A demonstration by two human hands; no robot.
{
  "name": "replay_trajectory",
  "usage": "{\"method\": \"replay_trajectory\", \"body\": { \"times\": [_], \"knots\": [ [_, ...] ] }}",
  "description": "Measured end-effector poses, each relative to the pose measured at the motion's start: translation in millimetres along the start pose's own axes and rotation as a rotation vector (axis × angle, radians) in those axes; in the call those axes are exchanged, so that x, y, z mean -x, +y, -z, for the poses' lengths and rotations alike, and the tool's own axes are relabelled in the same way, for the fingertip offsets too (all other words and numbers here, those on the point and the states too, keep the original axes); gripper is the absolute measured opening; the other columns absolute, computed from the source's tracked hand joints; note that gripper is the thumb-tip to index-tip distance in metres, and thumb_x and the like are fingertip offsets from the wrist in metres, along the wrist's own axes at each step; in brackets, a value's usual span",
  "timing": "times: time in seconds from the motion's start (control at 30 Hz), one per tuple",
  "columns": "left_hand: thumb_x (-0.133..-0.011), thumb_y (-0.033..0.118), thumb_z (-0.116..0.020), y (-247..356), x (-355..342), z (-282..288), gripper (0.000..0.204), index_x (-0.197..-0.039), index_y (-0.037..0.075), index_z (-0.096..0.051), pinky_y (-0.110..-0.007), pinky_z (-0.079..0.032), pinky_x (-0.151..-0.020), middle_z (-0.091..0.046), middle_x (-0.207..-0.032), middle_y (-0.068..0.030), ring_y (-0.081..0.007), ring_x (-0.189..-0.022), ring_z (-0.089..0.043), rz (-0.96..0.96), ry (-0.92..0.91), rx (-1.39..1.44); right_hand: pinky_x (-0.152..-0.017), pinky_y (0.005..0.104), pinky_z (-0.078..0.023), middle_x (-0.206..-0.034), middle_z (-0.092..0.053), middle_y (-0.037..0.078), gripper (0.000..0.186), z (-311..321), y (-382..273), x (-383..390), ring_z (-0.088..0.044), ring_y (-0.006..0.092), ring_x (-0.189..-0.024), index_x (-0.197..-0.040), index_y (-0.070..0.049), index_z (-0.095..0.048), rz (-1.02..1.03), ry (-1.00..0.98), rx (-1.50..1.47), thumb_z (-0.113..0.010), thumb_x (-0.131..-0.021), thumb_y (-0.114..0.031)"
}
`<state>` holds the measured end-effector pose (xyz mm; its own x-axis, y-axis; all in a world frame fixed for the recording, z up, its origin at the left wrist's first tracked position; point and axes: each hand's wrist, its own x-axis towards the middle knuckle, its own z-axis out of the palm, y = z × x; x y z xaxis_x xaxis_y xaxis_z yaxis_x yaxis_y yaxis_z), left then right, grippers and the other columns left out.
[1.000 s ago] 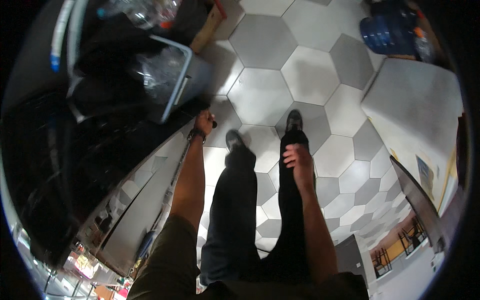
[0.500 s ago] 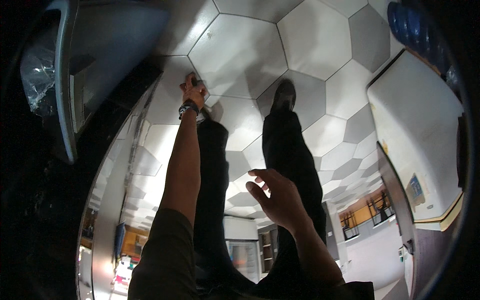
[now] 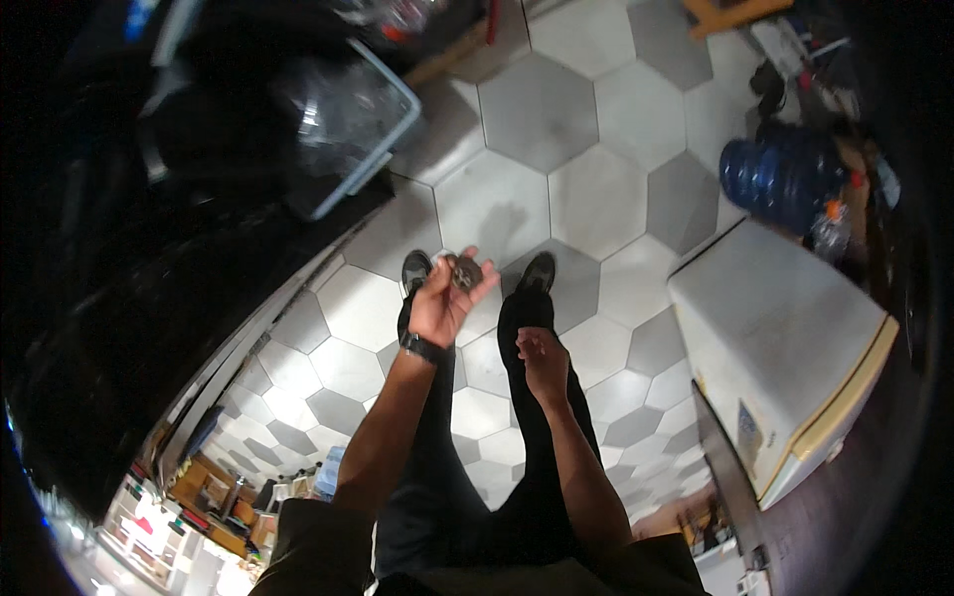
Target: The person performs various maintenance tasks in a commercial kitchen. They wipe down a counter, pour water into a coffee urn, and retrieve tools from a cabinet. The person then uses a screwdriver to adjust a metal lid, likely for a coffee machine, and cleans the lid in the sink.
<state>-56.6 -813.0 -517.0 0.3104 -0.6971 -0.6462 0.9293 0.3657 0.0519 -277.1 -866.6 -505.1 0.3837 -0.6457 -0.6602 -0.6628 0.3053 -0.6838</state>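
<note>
My left hand (image 3: 444,304), with a dark band (image 3: 422,347) around its wrist, is raised above my shoes. Between its thumb and fingers it grips a small dark round object (image 3: 464,273) with lighter marks on its face; its exact kind is unclear. My right hand (image 3: 544,362) hovers over my right leg, its fingers loosely bent and slightly apart. Nothing shows in it.
On the dark surface at the left stands a bluish-grey bin (image 3: 405,117) with clear plastic in it. To the right are a white chest-like appliance (image 3: 760,328) and a large blue water bottle (image 3: 780,179). Hexagonal tiles (image 3: 497,204) cover the floor.
My left hand has risen from the floor beside my left shoe and now shows the round object. My right hand has curled its fingers more. The view has shifted, bringing more floor into sight.
</note>
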Motion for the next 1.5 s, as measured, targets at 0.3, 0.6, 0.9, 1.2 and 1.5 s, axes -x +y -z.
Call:
{"method": "replay_trajectory", "body": {
  "times": [0.3,0.6,0.9,1.2,1.5],
  "knots": [
    [-0.1,0.032,-0.054,0,261,-325,0.026,-0.096,0.007,-0.055,-0.052,-0.036,-0.114,-0.046,-0.14,-0.0128,-0.0342,-0.136,-0.041,-0.362,-0.223,0.013,-0.085,0.0383,-0.048,-0.113,-0.062,0.011,0.049,123,-404,159,-0.059,0.029,-0.101,-0.116,-0.006,-0.062,1.105,-0.212,0.188,-0.079,-0.07,-0.012],
    [-0.103,0.031,-0.047,-12,482,-406,0.024,-0.102,0.009,-0.055,-0.042,-0.037,-0.115,-0.036,-0.153,-0.0117,-0.0235,-0.132,-0.045,-0.677,-0.425,0.076,-0.079,0.0358,-0.05,-0.105,-0.066,0.01,0.041,100,-499,359,-0.062,0.027,-0.095,-0.104,-0.004,-0.067,1.505,-0.341,0.087,-0.083,-0.066,-0.007],
    [-0.104,0.032,-0.046,-29,660,-301,0.025,-0.096,0.009,-0.053,-0.043,-0.039,-0.113,-0.034,-0.155,-0.012,-0.0247,-0.13,-0.047,-0.883,-0.417,0.123,-0.077,0.034,-0.053,-0.104,-0.067,0.011,0.043,26,-425,524,-0.064,0.0246,-0.091,-0.103,-0.004,-0.067,1.63,-0.553,0.043,-0.087,-0.065,-0.01],
    [-0.103,0.031,-0.049,-24,787,-193,0.023,-0.097,0.01,-0.057,-0.043,-0.041,-0.109,-0.034,-0.155,-0.0114,-0.0253,-0.128,-0.048,-1.097,-0.298,0.124,-0.077,0.0311,-0.054,-0.104,-0.067,0.011,0.046,-71,-351,630,-0.066,0.0217,-0.09,-0.104,-0.003,-0.067,1.544,-0.856,-0.02,-0.088,-0.064,-0.009],
    [-0.1,0.028,-0.055,91,824,-116,0.021,-0.097,0.008,-0.058,-0.045,-0.038,-0.113,-0.035,-0.153,-0.0181,-0.0271,-0.135,-0.043,-1.299,-0.241,0.128,-0.073,0.0328,-0.055,-0.1,-0.067,0.013,0.047,-225,-365,655,-0.067,0.0242,-0.087,-0.103,-0.004,-0.068,1.532,-1.025,-0.006,-0.089,-0.063,-0.011]
  ]
}}
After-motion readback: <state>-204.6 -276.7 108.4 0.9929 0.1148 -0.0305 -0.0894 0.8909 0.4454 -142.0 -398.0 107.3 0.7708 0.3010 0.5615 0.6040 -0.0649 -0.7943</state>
